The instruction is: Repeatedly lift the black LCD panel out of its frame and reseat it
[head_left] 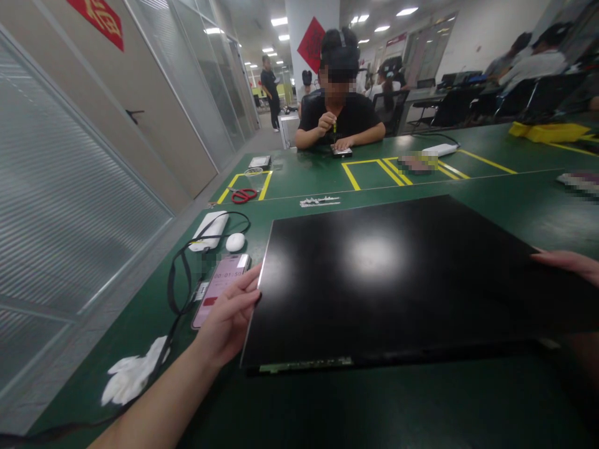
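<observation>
A large black glossy panel [397, 280] is held just above the green table [327, 399], its near edge showing a thin strip of circuitry. My left hand [229, 318] grips the panel's left edge, thumb on top and fingers underneath. At the right edge my right hand [568, 265] holds the opposite side, with only the fingertips showing on the panel's top.
Left of the panel lie a phone [219, 287], a white power bank [210, 229] with a black cable [180, 280], a white puck and a white cloth [133, 374]. Red scissors [244, 195] sit farther back. A person [339, 100] sits across the table. Yellow trays [550, 131] stand far right.
</observation>
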{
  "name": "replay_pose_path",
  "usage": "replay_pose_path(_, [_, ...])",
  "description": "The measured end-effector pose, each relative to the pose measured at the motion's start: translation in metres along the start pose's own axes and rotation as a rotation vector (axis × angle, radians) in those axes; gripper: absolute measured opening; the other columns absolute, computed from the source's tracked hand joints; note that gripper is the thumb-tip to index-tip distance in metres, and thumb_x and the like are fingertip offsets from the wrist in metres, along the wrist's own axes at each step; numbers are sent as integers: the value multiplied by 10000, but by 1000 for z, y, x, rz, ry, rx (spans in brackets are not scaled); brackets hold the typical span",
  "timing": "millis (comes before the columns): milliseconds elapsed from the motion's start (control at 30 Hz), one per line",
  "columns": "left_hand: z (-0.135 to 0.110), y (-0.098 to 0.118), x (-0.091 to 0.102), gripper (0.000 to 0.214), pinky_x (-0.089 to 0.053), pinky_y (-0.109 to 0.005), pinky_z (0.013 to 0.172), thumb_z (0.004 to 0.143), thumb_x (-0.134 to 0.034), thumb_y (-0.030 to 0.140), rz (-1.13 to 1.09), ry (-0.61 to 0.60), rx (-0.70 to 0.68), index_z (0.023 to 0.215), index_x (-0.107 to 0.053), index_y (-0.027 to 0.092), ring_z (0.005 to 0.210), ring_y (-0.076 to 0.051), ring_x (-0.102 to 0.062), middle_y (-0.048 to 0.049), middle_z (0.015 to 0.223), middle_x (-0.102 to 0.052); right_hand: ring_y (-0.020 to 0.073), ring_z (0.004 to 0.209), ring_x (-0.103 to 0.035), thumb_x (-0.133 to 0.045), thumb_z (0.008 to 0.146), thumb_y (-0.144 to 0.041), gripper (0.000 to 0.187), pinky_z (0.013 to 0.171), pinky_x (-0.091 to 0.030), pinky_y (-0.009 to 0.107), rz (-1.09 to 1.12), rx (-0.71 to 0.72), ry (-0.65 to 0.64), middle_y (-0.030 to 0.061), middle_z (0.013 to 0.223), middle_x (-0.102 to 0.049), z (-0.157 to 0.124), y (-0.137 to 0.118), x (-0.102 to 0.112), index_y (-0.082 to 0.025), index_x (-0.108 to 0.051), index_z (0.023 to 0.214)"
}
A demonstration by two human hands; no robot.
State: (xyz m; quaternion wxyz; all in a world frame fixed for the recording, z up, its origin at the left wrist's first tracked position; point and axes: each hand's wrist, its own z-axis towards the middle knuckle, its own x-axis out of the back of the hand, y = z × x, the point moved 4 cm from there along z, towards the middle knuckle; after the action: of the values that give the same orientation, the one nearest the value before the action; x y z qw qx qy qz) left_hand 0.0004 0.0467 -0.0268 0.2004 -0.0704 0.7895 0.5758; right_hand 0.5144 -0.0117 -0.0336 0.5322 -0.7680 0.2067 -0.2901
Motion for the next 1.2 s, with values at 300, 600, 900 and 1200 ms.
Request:
replay_pose_path(300, [0, 5, 13, 767, -641, -407, 843, 644, -797, 182, 4, 193, -76, 1391, -629, 205, 1012, -322, -759, -69, 1182, -789, 207, 796, -752, -655, 654, -157, 411, 647, -612, 252, 80, -125, -311, 79, 941, -795, -2, 1, -39, -237, -743, 1048])
replay_pose_path(600, [1, 4, 7, 778, -647, -423, 825, 578, -828, 194, 31, 231, -71, 1337, -663, 161, 1024, -358, -753, -99, 1140, -801, 141, 550, -668, -546, 873, -227, 207, 448, -501, 184, -53, -9, -58, 53, 720, -752, -1, -6, -37, -240, -696, 1015])
replay_pose_path(900, [4, -3, 8, 768, -639, -422, 841, 636, -821, 186, 44, 212, -33, 1379, -626, 165, 1052, -349, -746, -107, 1197, -783, 156, 496, -655, -362, 969, -247, 304, 422, -485, 215, -89, 0, -1, 74, 637, -724, -3, -10, -38, -210, -651, 880])
replay_pose_path(1200, [5, -5, 3, 810, -644, -385, 794, 645, -852, 190, 22, 175, 40, 1413, -594, 174, 1039, -330, -753, -99, 1163, -795, 177, 588, -701, -404, 959, -303, 272, 479, -516, 234, -121, 49, -28, 83, 715, -752, 2, -4, -33, -224, -662, 922])
